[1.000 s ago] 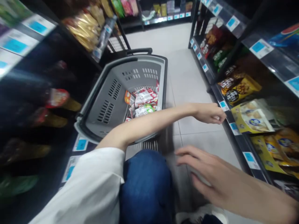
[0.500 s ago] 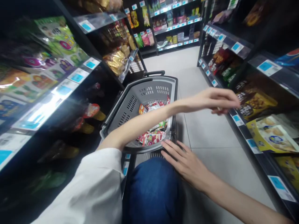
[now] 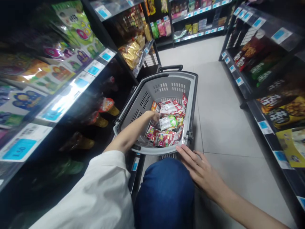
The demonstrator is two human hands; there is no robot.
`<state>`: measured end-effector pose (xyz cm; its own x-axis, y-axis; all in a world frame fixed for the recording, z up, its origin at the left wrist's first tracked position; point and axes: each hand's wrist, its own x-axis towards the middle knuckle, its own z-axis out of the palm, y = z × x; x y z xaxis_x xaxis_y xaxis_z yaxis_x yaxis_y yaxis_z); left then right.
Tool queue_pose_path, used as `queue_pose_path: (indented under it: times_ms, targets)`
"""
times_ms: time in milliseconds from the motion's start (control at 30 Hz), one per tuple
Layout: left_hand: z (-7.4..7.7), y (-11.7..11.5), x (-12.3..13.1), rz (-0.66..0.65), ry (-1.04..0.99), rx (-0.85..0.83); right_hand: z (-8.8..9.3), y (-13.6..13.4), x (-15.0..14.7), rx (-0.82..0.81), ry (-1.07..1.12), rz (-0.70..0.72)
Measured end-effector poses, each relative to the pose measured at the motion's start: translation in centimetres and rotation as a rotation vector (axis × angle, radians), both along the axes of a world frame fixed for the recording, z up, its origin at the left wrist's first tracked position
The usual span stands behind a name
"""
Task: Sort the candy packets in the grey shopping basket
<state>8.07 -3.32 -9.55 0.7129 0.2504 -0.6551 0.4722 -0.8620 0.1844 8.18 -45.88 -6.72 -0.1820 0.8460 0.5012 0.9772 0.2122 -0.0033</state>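
Observation:
A grey shopping basket (image 3: pixel 120 130) with a black folding handle stands in front of my knee. Inside lie several snack packets (image 3: pixel 168 122), mostly red and white, one with a green print, and an orange one by the left wall. My left hand (image 3: pixel 155 117) reaches down into the basket, its bent fingers among the packets; they look closed, and what they hold, if anything, is hidden. At the near right corner of the rim, the fingertips of my right hand (image 3: pixel 199 163) touch the basket. That hand is open, its fingers stretched out.
Shelves of bagged snacks (image 3: pixel 71 28) rise close on the left, with price labels (image 3: pixel 81 81) along their edges. Another shelf (image 3: pixel 264 127) with snack bags lines the right side. Tiled floor (image 3: pixel 221 121) runs between them towards a back shelf (image 3: pixel 197 25).
My left hand has swung back from the right-hand shelf and gone down into the basket. The right hand stays at the rim. The view has shifted, so the basket appears further right.

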Motion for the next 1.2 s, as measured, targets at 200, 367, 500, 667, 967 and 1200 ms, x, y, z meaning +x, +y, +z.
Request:
queue_pose_path:
  times_ms: [200,367,500,667,967,1200]
  targets:
    - [-4.1,1.0,-1.2,0.016,0.309,0.010,-0.9,0.2,-0.1,0.047,0.029,0.024]
    - [-6.3,-0.9,-0.3,-0.040,0.381,-0.030,-0.9,0.1,0.0,0.049,0.030,0.035]
    - [-6.9,-2.8,-0.4,-0.076,0.425,-0.031,-0.7,-0.2,-0.1,0.044,0.030,0.038]
    - [-6.6,-5.1,-0.8,-0.114,0.502,-0.064,-0.7,-0.7,-0.5,0.047,0.088,0.062]
    - [-4.9,-6.9,-1.0,-0.013,0.330,-0.222,-0.6,-0.8,-0.6,0.049,0.076,0.061]
    - [-4.1,-5.1,0.4,-0.054,0.251,-0.423,-0.4,-0.9,-0.6,0.030,0.102,0.068]
